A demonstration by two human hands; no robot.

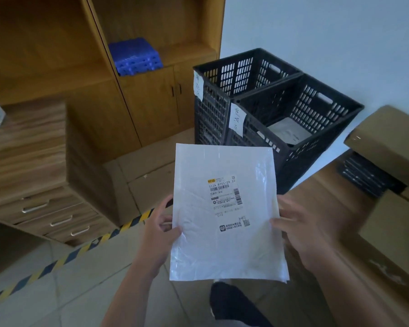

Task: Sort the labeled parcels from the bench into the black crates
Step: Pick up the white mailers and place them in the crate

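We hold a white poly mailer (224, 213) upright before us, left hand (159, 228) and right hand (300, 230) each pinching a side edge. It looks light, floppy and slick, so edge grips suit it. Beyond, two black crates (276, 109) stand open-topped, with clear room above.

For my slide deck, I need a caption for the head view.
Both hands, left and right, hold a white parcel before two black crates.
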